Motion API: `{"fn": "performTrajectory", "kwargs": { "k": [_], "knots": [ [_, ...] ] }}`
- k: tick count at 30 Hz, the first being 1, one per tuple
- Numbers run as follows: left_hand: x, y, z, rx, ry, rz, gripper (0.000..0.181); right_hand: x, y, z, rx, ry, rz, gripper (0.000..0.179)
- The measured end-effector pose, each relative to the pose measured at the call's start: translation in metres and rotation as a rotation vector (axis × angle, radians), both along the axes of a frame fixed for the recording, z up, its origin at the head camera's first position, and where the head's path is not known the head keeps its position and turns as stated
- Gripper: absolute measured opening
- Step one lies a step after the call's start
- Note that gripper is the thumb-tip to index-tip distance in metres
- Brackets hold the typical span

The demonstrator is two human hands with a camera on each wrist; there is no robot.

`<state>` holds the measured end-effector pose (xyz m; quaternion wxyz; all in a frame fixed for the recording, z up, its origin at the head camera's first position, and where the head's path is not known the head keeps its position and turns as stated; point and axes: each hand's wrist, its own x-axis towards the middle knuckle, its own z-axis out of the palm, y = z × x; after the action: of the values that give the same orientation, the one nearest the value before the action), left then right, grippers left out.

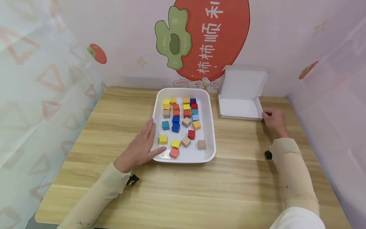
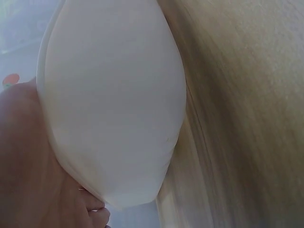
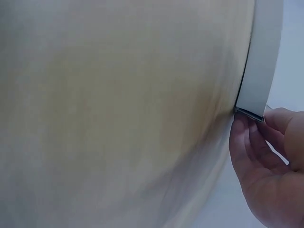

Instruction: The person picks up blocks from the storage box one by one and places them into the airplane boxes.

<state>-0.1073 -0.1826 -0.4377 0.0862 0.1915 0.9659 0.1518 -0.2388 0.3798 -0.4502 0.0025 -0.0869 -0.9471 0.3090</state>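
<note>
A white plastic tray [image 1: 213, 133] holds many small wooden cubes in yellow, orange, red, blue, teal and plain wood. My left hand [image 1: 138, 146] lies along the tray's left rim near its front corner, fingers straight and thumb reaching over the inside. In the left wrist view the tray's outer wall [image 2: 114, 99] fills the middle, with the palm against its edge. To the right, a shallow white cardboard box [image 1: 238, 108] stands with its lid raised against the wall. My right hand [image 1: 275, 121] pinches the box's front right corner, thumb at the upper edge and fingers curled below.
The wooden table [image 1: 183, 190] ends at a back wall [image 1: 128, 47] printed with a large persimmon. Side walls close in on the left and right. The tray and the box stand apart, with a strip of tabletop between them.
</note>
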Motion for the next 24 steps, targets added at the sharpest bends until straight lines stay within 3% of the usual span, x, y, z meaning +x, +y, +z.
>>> {"fn": "performTrajectory", "kwargs": {
  "k": [9, 15, 24],
  "knots": [
    [0.002, 0.000, 0.000, -0.009, 0.011, 0.003, 0.112, 0.019, 0.001, 0.005, 0.008, -0.030, 0.085, 0.046],
    [0.000, -0.001, 0.002, -0.004, 0.017, -0.002, 0.112, 0.037, 0.003, 0.004, 0.037, 0.009, 0.133, 0.042],
    [-0.001, 0.000, 0.002, -0.016, 0.004, 0.000, 0.112, 0.060, -0.005, 0.007, 0.071, -0.001, 0.157, 0.040]
  ]
}}
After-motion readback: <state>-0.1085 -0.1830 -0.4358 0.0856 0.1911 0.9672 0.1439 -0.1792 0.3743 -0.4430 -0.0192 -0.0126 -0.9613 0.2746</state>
